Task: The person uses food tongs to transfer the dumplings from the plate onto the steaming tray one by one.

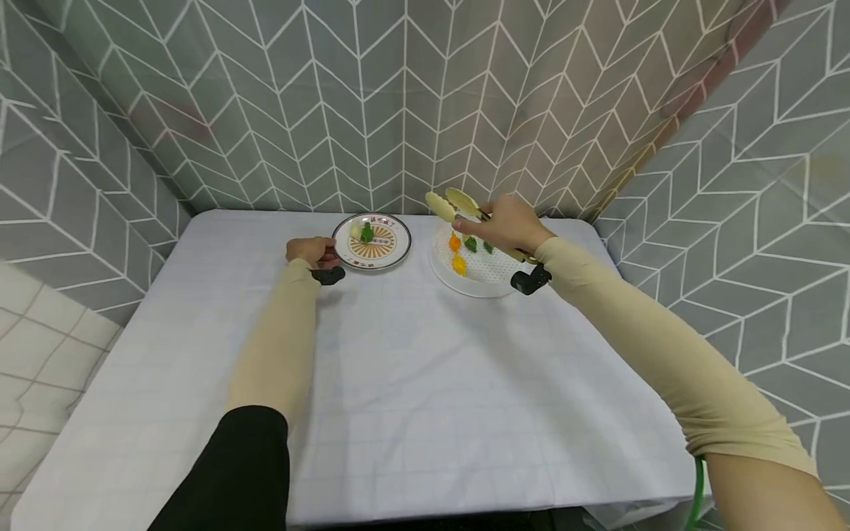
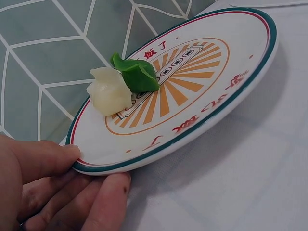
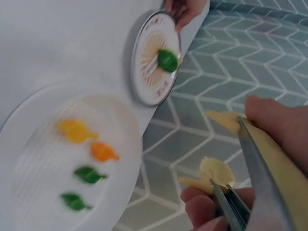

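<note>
My left hand (image 1: pixel 312 251) pinches the near left rim of a patterned plate (image 2: pixel 192 106), thumb on top and fingers beneath. A white dumpling (image 2: pixel 109 91) and a green dumpling (image 2: pixel 139 76) sit side by side on that plate. My right hand (image 1: pixel 508 223) holds a pair of tongs (image 3: pixel 262 168) with pale yellow heads. Those heads stand apart with nothing seen between them, above the back of a round white tray (image 1: pixel 478 284). On the tray lie a yellow dumpling (image 3: pixel 74 131), an orange dumpling (image 3: pixel 103 151) and two green dumplings (image 3: pixel 88 174), blurred in the right wrist view.
A white cloth (image 1: pixel 412 413) covers the table. Grey curtains with a white chevron pattern (image 1: pixel 372 103) hang right behind the table and along both sides. The plate is left of the tray, with a narrow strip of cloth between them. A green cord (image 1: pixel 696 494) hangs by the right elbow.
</note>
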The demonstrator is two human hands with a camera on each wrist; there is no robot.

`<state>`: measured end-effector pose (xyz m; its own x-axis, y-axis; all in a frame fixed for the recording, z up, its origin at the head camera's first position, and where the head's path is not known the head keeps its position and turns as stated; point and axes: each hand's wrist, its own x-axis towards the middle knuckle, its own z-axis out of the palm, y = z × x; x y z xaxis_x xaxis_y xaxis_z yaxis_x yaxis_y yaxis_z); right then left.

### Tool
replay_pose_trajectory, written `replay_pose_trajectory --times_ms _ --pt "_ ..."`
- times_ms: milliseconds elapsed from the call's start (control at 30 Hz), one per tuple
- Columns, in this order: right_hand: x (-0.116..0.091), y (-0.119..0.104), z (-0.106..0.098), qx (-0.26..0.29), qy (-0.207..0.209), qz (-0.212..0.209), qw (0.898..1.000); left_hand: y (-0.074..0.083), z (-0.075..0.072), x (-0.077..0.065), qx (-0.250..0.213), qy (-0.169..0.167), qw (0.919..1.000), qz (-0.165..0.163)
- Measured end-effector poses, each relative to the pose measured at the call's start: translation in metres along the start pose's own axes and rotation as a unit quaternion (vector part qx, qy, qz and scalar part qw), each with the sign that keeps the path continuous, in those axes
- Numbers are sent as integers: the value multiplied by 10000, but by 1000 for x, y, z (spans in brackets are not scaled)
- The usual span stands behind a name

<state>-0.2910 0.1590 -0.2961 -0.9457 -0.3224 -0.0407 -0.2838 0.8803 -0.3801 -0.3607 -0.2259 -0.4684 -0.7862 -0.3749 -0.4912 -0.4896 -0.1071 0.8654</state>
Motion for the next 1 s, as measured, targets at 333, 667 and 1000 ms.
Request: replay_pose_trajectory --times_ms 333,667,1000 --pt "37 -44 52 97 -46 -154 9998 2 -4 -3 -103 -78 9999 -88" --pt "53 -53 109 128 -564 22 9983 -2 0 0 -17 93 9999 -78" --pt "64 -63 127 -67 -724 -71 9973 -1 -1 4 -201 87 9997 -121"
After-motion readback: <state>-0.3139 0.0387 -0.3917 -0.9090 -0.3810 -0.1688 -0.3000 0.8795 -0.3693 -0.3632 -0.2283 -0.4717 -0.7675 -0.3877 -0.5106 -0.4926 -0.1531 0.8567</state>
